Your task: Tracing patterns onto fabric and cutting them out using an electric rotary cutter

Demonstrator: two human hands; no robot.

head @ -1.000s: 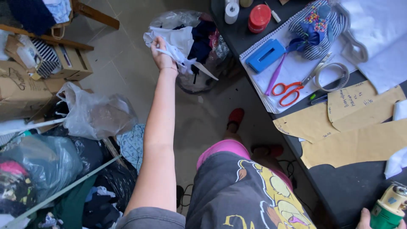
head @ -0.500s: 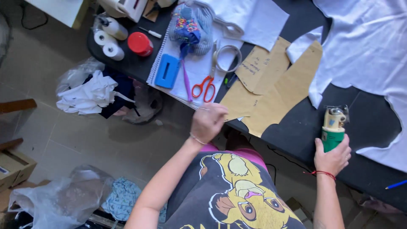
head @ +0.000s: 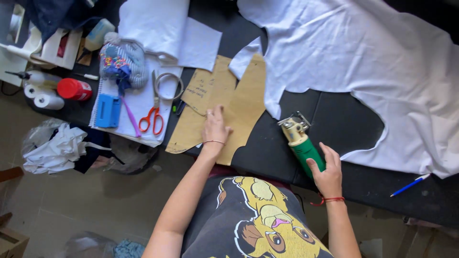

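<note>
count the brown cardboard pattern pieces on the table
2, overlapping. One cardboard pattern piece with handwriting lies left, nearer the red scissors; the longer cardboard piece lies right, under the left hand. More may hide beneath.

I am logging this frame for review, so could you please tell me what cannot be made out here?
All in the head view:
- Cutter blade: the green cutter is too small to show it.
- Right hand: its palm side is hidden against the cutter.
- Cardboard pattern: the left hand covers its middle.
- White fabric: cut off by the top and right edges.
</note>
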